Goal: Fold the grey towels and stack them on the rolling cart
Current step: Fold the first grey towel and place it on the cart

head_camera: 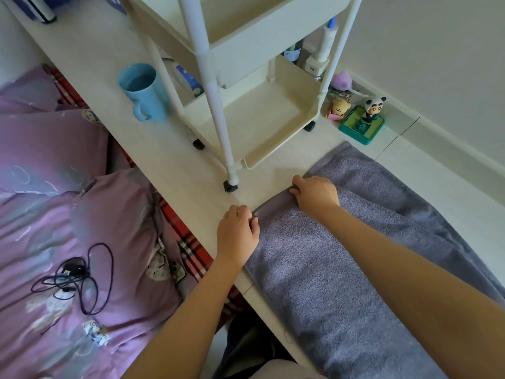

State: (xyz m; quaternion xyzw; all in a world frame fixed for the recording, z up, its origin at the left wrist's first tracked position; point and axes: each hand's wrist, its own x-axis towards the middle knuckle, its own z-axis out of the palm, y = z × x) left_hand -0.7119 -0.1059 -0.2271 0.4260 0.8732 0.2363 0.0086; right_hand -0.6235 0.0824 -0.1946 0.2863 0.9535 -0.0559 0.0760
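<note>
A grey towel (341,269) is lying on the counter (169,160) in the lower right of the frame, just below the white cart (246,91). The left hand (237,231) and right hand (314,194) are both gripping its upper left edge with curled fingers. A blue mug (143,90) is standing at the cart's left.

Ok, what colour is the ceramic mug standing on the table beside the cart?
Light blue ceramic mug, seen in the head view, the only one.
</note>
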